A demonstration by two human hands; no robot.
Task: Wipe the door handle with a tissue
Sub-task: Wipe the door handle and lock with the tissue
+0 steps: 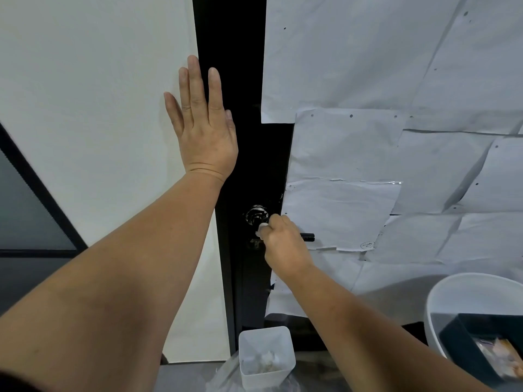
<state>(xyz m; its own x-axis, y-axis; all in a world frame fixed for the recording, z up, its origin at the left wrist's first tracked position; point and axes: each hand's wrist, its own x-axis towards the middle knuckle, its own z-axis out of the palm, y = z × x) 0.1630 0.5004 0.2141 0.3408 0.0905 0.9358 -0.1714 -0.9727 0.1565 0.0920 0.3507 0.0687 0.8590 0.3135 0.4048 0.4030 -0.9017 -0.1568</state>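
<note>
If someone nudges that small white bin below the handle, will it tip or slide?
The white bin is probably light: thin translucent walls, only crumpled tissues inside. Taller than wide, so a high push may tip it. A low push likely slides it.

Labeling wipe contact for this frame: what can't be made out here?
- Door handle, head view: mostly covered by the right hand; only its dark tip shows.
- Tissue: a small white bit shows past the fingers; contact with the handle is hidden.
- White bin: cut off by the right edge.
</note>
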